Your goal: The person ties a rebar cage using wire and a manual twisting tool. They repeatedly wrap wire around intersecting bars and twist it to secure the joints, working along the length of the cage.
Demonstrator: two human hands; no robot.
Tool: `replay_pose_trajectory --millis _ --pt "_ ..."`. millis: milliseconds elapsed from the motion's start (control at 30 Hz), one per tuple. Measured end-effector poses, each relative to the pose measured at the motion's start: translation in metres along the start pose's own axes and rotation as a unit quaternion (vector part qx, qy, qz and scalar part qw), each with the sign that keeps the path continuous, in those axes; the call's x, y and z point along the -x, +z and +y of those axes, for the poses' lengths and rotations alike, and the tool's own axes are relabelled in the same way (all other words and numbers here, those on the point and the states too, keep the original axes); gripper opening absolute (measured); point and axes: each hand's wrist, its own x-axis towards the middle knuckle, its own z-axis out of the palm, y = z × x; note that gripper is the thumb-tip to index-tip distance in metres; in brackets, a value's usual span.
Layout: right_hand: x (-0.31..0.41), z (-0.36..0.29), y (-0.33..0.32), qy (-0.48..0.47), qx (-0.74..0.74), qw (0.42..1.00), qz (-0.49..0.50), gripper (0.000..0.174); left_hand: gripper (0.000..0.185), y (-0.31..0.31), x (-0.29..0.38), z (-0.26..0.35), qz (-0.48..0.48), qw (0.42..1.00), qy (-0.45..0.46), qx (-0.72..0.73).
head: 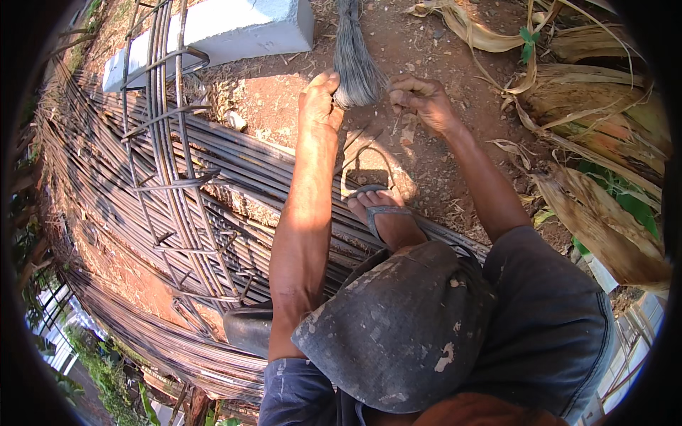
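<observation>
A thick bundle of thin grey wire (358, 69) stands out before me near the top of the view. My left hand (322, 98) is closed around its left side, the thumb lying near the bundle's lower end. To the right of the bundle, my right hand (418, 98) pinches one or a few thin wire strands between thumb and fingers; the strands' ends hang below the fingertips. How many strands it holds cannot be told.
Long steel reinforcing bars (250, 218) lie in layers at left and under my foot. A rebar cage with stirrups (170, 149) rests over them. Beyond is a pale rectangular block (256, 26). Dry banana-like leaves (591, 101) fill the right side. My sandalled foot (391, 213) is below my hands.
</observation>
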Motion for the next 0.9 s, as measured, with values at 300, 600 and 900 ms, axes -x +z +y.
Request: replay_pose_trajectory --millis 300,600,900 --pt "-0.008 -0.006 -0.005 0.009 0.029 0.998 -0.054 0.013 0.029 -0.003 -0.004 -0.001 -0.012 0.999 -0.001 0.033" --pt "-0.003 -0.027 0.028 -0.106 0.263 0.957 0.052 0.014 0.065 0.028 0.027 -0.020 0.054 0.967 0.143 -0.206" --pt "0.096 -0.132 0.125 -0.315 0.223 0.889 -0.246 0.009 0.053 0.040 -0.012 -0.090 0.119 0.977 0.139 -0.108"
